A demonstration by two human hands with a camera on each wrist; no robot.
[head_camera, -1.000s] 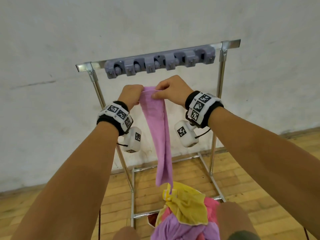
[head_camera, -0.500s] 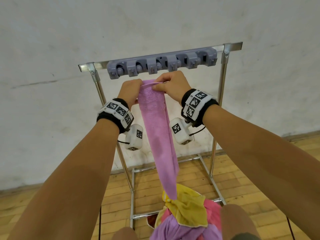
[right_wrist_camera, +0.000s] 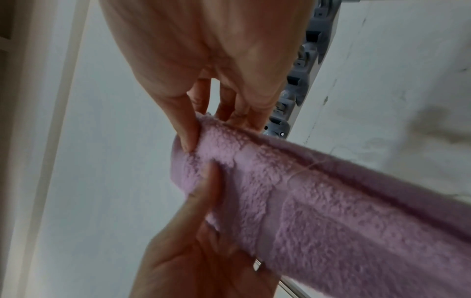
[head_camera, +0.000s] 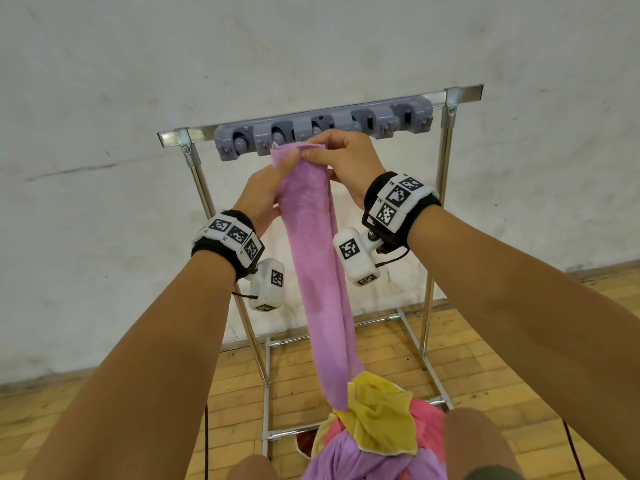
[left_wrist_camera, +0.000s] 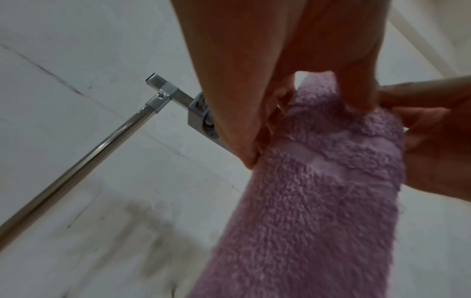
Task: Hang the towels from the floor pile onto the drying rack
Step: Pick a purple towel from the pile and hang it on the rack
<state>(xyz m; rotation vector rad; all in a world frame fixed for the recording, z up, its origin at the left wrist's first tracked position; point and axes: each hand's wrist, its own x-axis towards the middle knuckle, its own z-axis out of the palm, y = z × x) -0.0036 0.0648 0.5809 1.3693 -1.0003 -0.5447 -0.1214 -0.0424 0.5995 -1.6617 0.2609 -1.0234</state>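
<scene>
The right hand (right_wrist_camera: 203, 60) reaches down from the top of the view and pinches the end of the lilac towel (right_wrist_camera: 318, 201) between thumb and fingers. The left hand (right_wrist_camera: 198, 252) enters from below, thumb pressed on the same end. The towel extends away to the lower right. The grey clip bar (right_wrist_camera: 303, 80) sits just beyond the right hand's fingers.

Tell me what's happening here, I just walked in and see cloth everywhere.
A person is hanging towels. Both hands, the left hand and right hand, grip the top end of a purple towel, holding it up just in front of the grey clip bar on the rack. It isn't clipped in yet. Its lower end reaches down to the pile of towels below.
</scene>
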